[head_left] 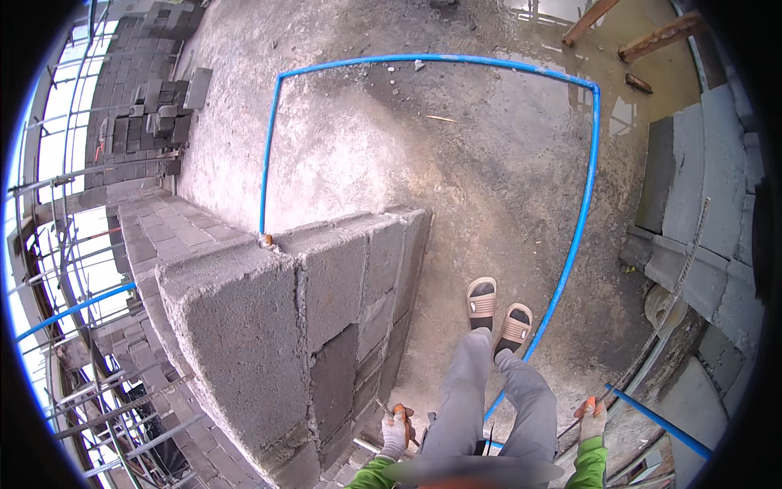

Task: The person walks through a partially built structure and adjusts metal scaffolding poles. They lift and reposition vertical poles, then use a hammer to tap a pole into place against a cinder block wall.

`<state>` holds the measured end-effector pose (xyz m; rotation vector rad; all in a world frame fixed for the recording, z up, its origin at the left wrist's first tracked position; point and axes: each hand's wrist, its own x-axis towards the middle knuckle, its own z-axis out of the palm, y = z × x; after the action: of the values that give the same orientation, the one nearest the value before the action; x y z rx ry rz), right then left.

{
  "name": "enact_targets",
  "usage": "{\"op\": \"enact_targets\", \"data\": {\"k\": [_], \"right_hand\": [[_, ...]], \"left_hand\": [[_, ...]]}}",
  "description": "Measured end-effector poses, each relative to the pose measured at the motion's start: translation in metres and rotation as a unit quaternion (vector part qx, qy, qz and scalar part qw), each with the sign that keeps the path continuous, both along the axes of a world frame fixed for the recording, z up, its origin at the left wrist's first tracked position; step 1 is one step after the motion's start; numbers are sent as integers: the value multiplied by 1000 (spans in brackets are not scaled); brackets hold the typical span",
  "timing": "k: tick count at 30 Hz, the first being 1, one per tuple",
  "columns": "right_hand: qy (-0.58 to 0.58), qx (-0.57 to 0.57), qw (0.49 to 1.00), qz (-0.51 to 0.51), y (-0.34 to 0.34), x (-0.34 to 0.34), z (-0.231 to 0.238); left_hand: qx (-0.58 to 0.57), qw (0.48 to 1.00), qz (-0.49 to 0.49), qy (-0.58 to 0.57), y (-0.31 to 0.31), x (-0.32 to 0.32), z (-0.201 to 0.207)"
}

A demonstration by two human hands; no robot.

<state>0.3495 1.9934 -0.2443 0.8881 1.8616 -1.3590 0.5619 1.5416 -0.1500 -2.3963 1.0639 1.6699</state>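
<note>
My left hand [397,425], in a white glove with orange-brown fingers, is closed beside the block wall [244,350]. A thin rod pokes out of it at both ends; its kind I cannot make out. On the right, my right hand [592,411], gloved alike, is closed around a thin ribbed steel bar [680,281] that slants up to the right. Between the hands are my grey-trousered legs, with my feet in tan slide sandals [481,301] on the concrete floor. Rough mortar lines the joints of the grey wall blocks.
A bright blue pipe [440,58] makes a bent loop around the floor, one end at the wall top. Stacked blocks [155,118] and scaffolding [65,318] stand left. At right are large grey slabs [692,171], another blue pipe [664,424] and wooden posts [660,37] by muddy water.
</note>
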Motion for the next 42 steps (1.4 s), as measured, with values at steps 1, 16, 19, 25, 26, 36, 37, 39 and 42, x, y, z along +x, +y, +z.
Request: {"op": "enact_targets", "data": {"k": [1, 16, 19, 25, 26, 36, 37, 39, 42], "right_hand": [[7, -14, 1000, -1, -6, -15, -3], [-130, 27, 991, 0, -148, -244, 29], [-118, -2, 989, 85, -194, -308, 18], [-133, -22, 978, 158, -277, -415, -5], [-144, -19, 975, 166, -290, -436, -14], [-29, 66, 817, 572, -412, -638, -94], [-1, 88, 783, 616, -433, -653, -91], [-18, 201, 721, 663, -494, -680, -86], [10, 70, 814, 577, -593, -709, -53]], "left_hand": [[4, 999, 25, 24, -10, -19, 1], [45, 997, 8, 68, -100, -270, -8], [-8, 995, -5, 99, -118, -301, 2], [-22, 991, 44, 122, -148, -351, 43], [-32, 990, 47, 133, -154, -363, 45], [-131, 988, -86, 4, -240, -478, 24], [-153, 983, -102, -8, -249, -483, 22], [-145, 989, -22, -16, -267, -491, 16], [-206, 977, 54, -25, -293, -499, 10]]}}
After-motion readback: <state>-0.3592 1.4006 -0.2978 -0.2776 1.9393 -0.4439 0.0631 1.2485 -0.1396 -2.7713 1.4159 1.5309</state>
